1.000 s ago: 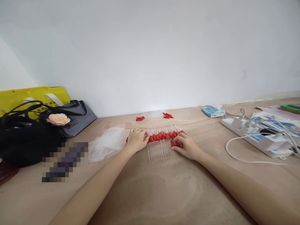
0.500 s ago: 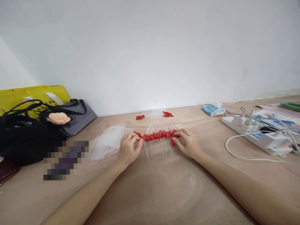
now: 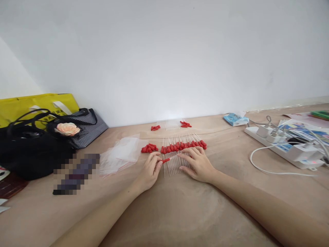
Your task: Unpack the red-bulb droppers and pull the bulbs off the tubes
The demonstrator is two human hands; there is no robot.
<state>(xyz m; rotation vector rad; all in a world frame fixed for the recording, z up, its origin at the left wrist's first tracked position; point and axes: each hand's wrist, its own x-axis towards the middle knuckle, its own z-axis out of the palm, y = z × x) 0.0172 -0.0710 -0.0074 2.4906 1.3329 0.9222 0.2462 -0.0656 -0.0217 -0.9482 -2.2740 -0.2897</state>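
Observation:
A red rubber dropper bulb (image 3: 166, 160) is pinched between the thumb and fingers of my left hand (image 3: 150, 171). A thin clear tube (image 3: 173, 156) points from the bulb toward my right hand. My right hand (image 3: 197, 164) hovers over the row of clear glass tubes (image 3: 171, 168), thumb and fingers apart, its index fingertip close to that tube's far end. Whether it touches is not clear. Behind the hands, several droppers with red bulbs (image 3: 177, 147) lie side by side, tubes pointing to the wall. A heap of loose red bulbs (image 3: 149, 148) lies beyond my left hand.
Clear plastic bags (image 3: 120, 152) lie to the left, near a striped bag (image 3: 88, 128) and a black bag (image 3: 33, 154). More red bulbs (image 3: 185, 124) and tubes lie by the wall. On the right are a power strip (image 3: 280, 147), its cable and a blue tissue pack (image 3: 235, 119).
My left hand has moved slightly right and nearer with a red bulb in its fingers. My right hand has left the right end of the red row and come nearer and left, fingers spread.

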